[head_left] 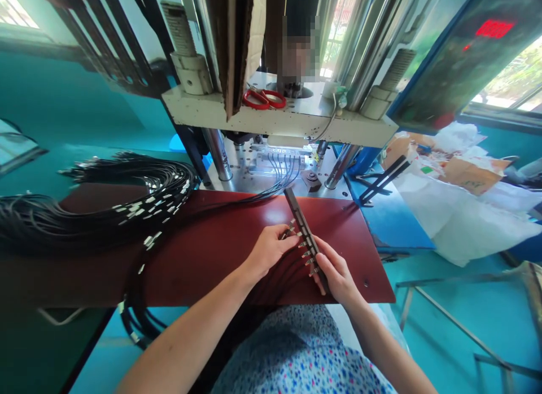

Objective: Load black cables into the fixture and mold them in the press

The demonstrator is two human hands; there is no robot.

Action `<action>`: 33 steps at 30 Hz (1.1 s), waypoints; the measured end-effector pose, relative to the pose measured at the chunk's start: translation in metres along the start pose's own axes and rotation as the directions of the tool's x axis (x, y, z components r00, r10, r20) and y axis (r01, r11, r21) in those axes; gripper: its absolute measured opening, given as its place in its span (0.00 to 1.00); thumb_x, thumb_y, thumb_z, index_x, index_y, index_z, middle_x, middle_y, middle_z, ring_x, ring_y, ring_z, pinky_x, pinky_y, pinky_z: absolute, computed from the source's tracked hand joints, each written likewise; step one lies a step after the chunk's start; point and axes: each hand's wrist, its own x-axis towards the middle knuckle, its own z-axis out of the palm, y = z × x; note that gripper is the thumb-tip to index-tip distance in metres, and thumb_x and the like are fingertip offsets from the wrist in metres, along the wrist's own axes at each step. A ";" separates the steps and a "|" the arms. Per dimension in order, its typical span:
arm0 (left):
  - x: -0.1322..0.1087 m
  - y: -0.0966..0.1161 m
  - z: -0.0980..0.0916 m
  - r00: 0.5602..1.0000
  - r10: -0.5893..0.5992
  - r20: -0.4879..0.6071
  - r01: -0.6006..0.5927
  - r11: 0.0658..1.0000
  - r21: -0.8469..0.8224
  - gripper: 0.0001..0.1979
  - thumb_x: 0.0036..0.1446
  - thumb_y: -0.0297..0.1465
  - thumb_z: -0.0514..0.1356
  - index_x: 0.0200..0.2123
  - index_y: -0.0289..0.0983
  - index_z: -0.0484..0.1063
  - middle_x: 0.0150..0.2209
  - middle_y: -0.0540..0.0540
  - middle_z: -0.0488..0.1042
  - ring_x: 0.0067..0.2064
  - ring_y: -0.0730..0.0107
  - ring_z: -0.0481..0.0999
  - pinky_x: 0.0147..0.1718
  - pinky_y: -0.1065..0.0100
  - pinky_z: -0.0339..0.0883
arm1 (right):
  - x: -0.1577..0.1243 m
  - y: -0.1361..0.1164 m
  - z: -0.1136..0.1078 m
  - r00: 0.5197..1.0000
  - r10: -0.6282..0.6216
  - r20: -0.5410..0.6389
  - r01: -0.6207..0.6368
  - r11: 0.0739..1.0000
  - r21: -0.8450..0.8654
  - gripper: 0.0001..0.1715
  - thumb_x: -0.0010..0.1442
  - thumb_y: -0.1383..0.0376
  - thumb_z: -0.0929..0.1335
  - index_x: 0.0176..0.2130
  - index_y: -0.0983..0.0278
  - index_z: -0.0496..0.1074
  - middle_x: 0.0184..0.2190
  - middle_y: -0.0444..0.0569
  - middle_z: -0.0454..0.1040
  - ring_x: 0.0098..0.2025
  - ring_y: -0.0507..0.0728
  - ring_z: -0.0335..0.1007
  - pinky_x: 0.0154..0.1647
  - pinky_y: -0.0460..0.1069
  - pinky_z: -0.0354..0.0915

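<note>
A long black fixture bar lies slanted on the dark red worktop, with several metal cable plugs seated along it. My left hand pinches black cables at the bar's left side, fingertips on the plugs. My right hand grips the bar's near end, fingers curled round it. The cables run from under my left hand down toward my lap.
A big bundle of black cables with metal ends covers the left of the worktop. Behind stands a press machine with red scissors on its plate and cables loaded in its mould. Another black bar rests at right, beside white bags.
</note>
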 end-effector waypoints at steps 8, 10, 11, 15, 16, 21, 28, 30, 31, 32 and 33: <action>0.002 0.000 -0.001 0.998 0.053 -0.045 -0.051 0.998 0.038 0.11 0.46 0.35 0.60 0.21 0.33 0.67 0.18 0.55 0.60 0.20 0.80 0.55 0.20 0.75 0.50 | 0.002 -0.004 0.000 1.000 0.011 0.022 -0.009 0.995 -0.096 0.31 0.60 0.53 0.62 0.59 0.61 0.57 0.20 0.40 0.65 0.14 0.46 0.56 0.09 0.40 0.56; 0.002 -0.001 -0.002 0.996 0.074 -0.055 -0.071 0.996 0.048 0.11 0.46 0.35 0.60 0.21 0.33 0.67 0.19 0.54 0.62 0.21 0.80 0.57 0.20 0.75 0.50 | 0.003 -0.004 0.001 0.999 -0.002 0.042 0.008 0.989 -0.150 0.30 0.61 0.54 0.62 0.59 0.60 0.56 0.18 0.39 0.64 0.13 0.45 0.55 0.10 0.39 0.55; 0.002 -0.002 -0.002 0.995 0.079 -0.058 -0.076 0.996 0.050 0.11 0.46 0.35 0.60 0.21 0.33 0.67 0.19 0.54 0.62 0.21 0.80 0.57 0.20 0.75 0.50 | 0.003 -0.004 0.002 0.999 -0.004 0.048 0.012 0.986 -0.165 0.29 0.62 0.54 0.61 0.59 0.60 0.56 0.18 0.39 0.63 0.13 0.45 0.55 0.09 0.39 0.54; 0.001 -0.006 -0.004 0.994 0.086 -0.068 -0.086 0.996 0.001 0.10 0.46 0.36 0.60 0.26 0.34 0.68 0.20 0.55 0.63 0.20 0.80 0.58 0.19 0.75 0.52 | 0.003 -0.002 0.002 1.000 -0.004 0.030 0.008 0.990 -0.141 0.28 0.62 0.55 0.62 0.59 0.60 0.57 0.19 0.39 0.64 0.14 0.45 0.56 0.09 0.39 0.55; 0.001 -0.007 -0.005 0.992 0.091 -0.090 -0.093 0.995 -0.026 0.10 0.46 0.36 0.61 0.29 0.35 0.68 0.21 0.55 0.65 0.20 0.79 0.60 0.20 0.75 0.54 | 0.002 -0.002 0.002 1.000 -0.007 0.017 0.009 0.992 -0.125 0.28 0.61 0.55 0.62 0.59 0.60 0.57 0.19 0.39 0.64 0.14 0.45 0.56 0.09 0.39 0.55; 0.000 -0.011 -0.011 0.963 0.091 -0.255 -0.134 0.978 -0.157 0.12 0.45 0.35 0.62 0.31 0.36 0.64 0.20 0.55 0.67 0.22 0.79 0.64 0.21 0.77 0.56 | 0.000 -0.001 0.000 1.000 0.008 -0.018 -0.009 0.997 -0.074 0.29 0.60 0.55 0.63 0.58 0.62 0.58 0.20 0.41 0.66 0.14 0.47 0.57 0.09 0.40 0.56; 0.002 -0.001 -0.016 0.992 -0.102 -0.071 0.086 0.976 -0.200 0.13 0.41 0.37 0.63 0.23 0.34 0.65 0.13 0.56 0.59 0.16 0.83 0.54 0.15 0.77 0.45 | 0.000 -0.005 -0.003 0.998 0.041 0.052 -0.039 0.998 -0.050 0.29 0.60 0.55 0.63 0.58 0.61 0.58 0.20 0.42 0.67 0.14 0.47 0.57 0.09 0.40 0.55; 0.004 0.000 -0.016 0.993 -0.109 -0.051 0.099 0.980 -0.171 0.14 0.41 0.37 0.63 0.20 0.34 0.63 0.12 0.57 0.58 0.15 0.83 0.53 0.14 0.77 0.44 | 0.000 -0.004 -0.004 0.997 0.044 0.057 -0.041 0.997 -0.058 0.29 0.60 0.54 0.63 0.58 0.61 0.59 0.20 0.41 0.66 0.14 0.47 0.56 0.09 0.40 0.55; 0.005 0.000 -0.016 0.994 -0.102 -0.046 0.094 0.983 -0.157 0.14 0.40 0.37 0.63 0.19 0.34 0.63 0.12 0.56 0.58 0.15 0.83 0.53 0.14 0.77 0.44 | 0.000 -0.004 -0.005 0.997 0.043 0.056 -0.040 0.997 -0.063 0.29 0.60 0.54 0.63 0.58 0.61 0.59 0.19 0.42 0.66 0.14 0.47 0.56 0.09 0.40 0.55; 0.006 0.000 -0.016 0.994 -0.098 -0.041 0.091 0.985 -0.149 0.14 0.40 0.37 0.63 0.19 0.34 0.63 0.12 0.56 0.58 0.15 0.83 0.53 0.14 0.77 0.44 | 0.000 -0.004 -0.005 0.998 0.043 0.055 -0.040 0.997 -0.068 0.30 0.60 0.54 0.63 0.58 0.61 0.59 0.19 0.42 0.66 0.14 0.47 0.56 0.09 0.40 0.55; 0.006 0.000 -0.016 0.995 -0.098 -0.035 0.092 0.985 -0.144 0.13 0.40 0.37 0.63 0.20 0.34 0.63 0.12 0.56 0.58 0.15 0.83 0.53 0.15 0.77 0.44 | 0.000 -0.003 -0.005 0.997 0.043 0.057 -0.039 0.997 -0.072 0.30 0.60 0.54 0.63 0.58 0.62 0.59 0.19 0.42 0.66 0.14 0.46 0.56 0.09 0.40 0.55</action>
